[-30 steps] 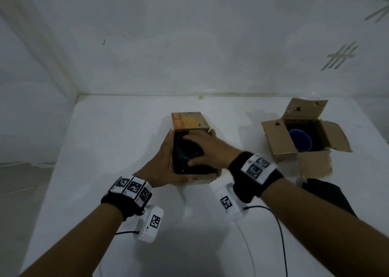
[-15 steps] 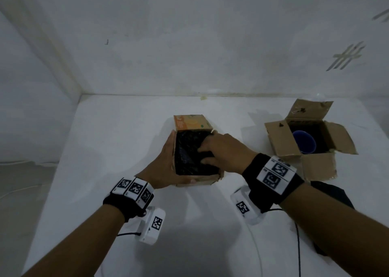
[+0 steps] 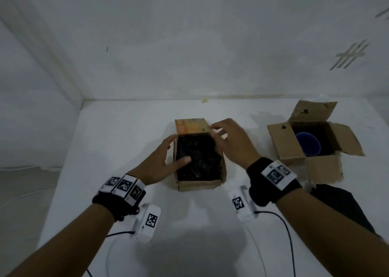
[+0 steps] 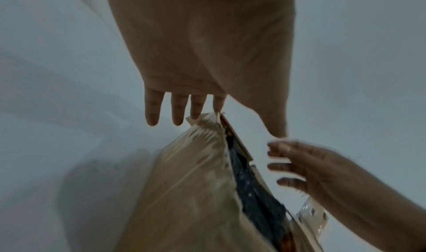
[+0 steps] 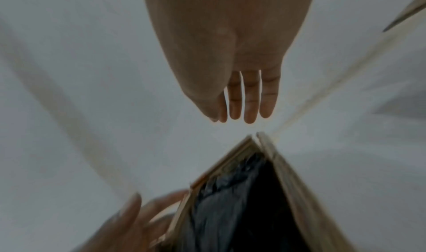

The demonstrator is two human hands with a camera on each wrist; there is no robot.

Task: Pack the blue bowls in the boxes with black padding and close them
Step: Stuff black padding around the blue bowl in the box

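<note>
A small cardboard box (image 3: 199, 185) stands mid-table with crumpled black padding (image 3: 197, 156) filling its top; no bowl shows in it. Its orange flap (image 3: 192, 126) stands up at the far end. My left hand (image 3: 168, 153) lies along the box's left wall with straight fingers (image 4: 175, 110), the thumb resting on the padding. My right hand (image 3: 224, 134) hovers over the box's far right corner with straight fingers (image 5: 244, 101), holding nothing. A second box (image 3: 282, 142) at the right stands with its flaps spread, a blue bowl (image 3: 308, 144) inside on black padding.
A loose black sheet (image 3: 341, 203) lies on the white table (image 3: 126, 150) near my right forearm. Cables from the wrist cameras trail over the near table. White walls close the table's back and left sides.
My right hand has lifted off the padding and moved to the box's far right corner. My left thumb now lies on the padding.
</note>
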